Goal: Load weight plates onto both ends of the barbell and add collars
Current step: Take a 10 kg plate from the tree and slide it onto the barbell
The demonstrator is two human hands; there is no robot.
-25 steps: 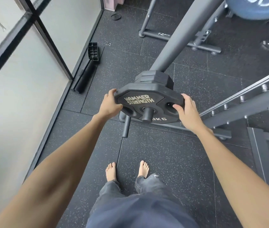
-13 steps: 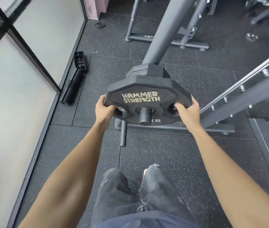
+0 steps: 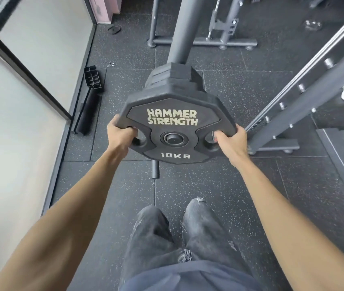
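The left hand hooks its fingers through the left slot of the 10 kg plate. Between both sets of fingers the peg tip sits about flush in the centre hole, perhaps barely bearing the plate. The right hand grips the opposite slot likewise. Once clear, the full weight could pry the fingers open and drop the plate onto the legs beneath them.

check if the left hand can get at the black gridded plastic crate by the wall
Probably not now: the left hand grips the black octagonal rubber plate with the right hand, and the black gridded plastic crate lies on the floor by the wall. Letting go and stooping would be needed.
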